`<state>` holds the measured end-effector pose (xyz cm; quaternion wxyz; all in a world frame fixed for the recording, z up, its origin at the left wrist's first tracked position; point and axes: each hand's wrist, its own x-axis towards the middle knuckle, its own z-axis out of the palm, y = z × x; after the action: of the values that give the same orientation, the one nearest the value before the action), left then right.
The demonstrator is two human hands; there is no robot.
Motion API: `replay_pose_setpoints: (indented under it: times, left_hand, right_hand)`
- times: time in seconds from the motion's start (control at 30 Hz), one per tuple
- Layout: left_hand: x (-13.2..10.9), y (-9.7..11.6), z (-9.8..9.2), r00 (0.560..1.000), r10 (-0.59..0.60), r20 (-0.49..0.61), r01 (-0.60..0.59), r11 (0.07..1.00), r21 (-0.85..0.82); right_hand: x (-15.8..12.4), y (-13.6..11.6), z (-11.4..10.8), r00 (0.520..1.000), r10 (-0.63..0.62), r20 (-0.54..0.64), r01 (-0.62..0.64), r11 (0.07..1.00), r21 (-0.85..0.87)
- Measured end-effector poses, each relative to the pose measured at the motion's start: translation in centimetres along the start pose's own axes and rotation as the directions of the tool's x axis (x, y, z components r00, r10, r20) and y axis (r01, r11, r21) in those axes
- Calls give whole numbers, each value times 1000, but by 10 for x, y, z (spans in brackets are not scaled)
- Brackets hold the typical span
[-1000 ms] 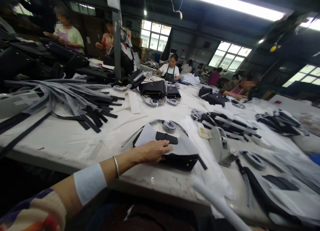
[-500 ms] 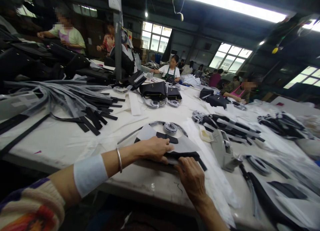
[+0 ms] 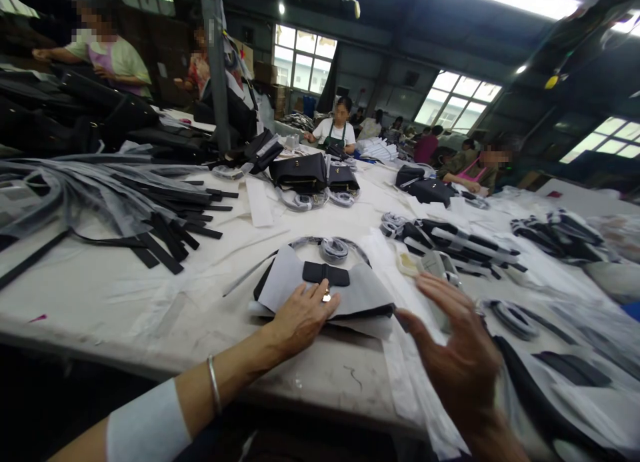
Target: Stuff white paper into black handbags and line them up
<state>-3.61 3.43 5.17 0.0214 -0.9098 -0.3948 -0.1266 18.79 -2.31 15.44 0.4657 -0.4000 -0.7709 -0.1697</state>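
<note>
A black handbag [image 3: 387,310] lies on the white table before me, its front covered by pale grey paper [image 3: 280,275]. A black strap tab [image 3: 327,274] and a small gold clasp show at its middle. My left hand [image 3: 300,315] rests on the bag's front, its fingers stretched out and touching beside the clasp. Behind the bag is a wrapped, coiled strap [image 3: 334,249]. My right hand [image 3: 457,349] is raised to the right, apart from the bag, fingers spread with nothing in them. Just beyond it stands a grey tape dispenser [image 3: 440,267], partly hidden by the hand.
Wrapped black straps [image 3: 165,229] are heaped on the left. Finished black bags [image 3: 297,173] stand farther back, with more wrapped parts [image 3: 450,242] at right. A metal post [image 3: 216,75] rises at the far left. A co-worker [image 3: 336,129] sits across the table; others work around.
My right hand has let go of the bag's lower edge and moved right, opening towards the tape dispenser. My left hand has slid down a little, uncovering the tab and clasp.
</note>
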Motion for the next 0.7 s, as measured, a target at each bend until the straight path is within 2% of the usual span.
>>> replay_pose_setpoints:
  times: [0.03, 0.1, 0.13, 0.17, 0.23, 0.33, 0.47, 0.6, 0.7]
  left_hand:
    - [0, 0, 2, 1000, -1, -2, 1, 1000, 1]
    - [-1, 1, 6, 1000, -2, -17, 2, 1000, -5]
    - [-2, 1, 9, 1000, 2, -30, -3, 1000, -7]
    - [-3, 2, 11, 999, 10, -42, -11, 1000, -3]
    - [-3, 2, 16, 998, 26, -62, -24, 999, 29]
    - [-1, 1, 16, 996, 30, -85, -22, 996, 90]
    - [-9, -6, 2, 986, 32, -163, -9, 991, 136]
    - [-39, -25, -4, 967, -59, -249, 124, 960, 252]
    - [-63, -38, 10, 942, -57, -331, 156, 947, 279]
  right_hand:
    - [6, -4, 9, 985, -73, 157, 73, 997, 9]
    - [6, -13, 39, 868, -167, 469, 176, 984, 24]
    - [1, -16, 57, 807, -164, 568, 189, 982, 14]
    - [-7, -18, 76, 762, -140, 632, 185, 983, -5]
    - [-25, -15, 108, 719, -91, 689, 168, 985, -45]
    - [-50, 1, 132, 745, -46, 666, 125, 990, -71]
    - [-72, 29, 136, 778, -74, 623, 80, 997, 18]
    - [-93, 40, 145, 815, -162, 557, 242, 968, -73]
    - [-105, 33, 155, 847, -169, 504, 285, 945, -162]
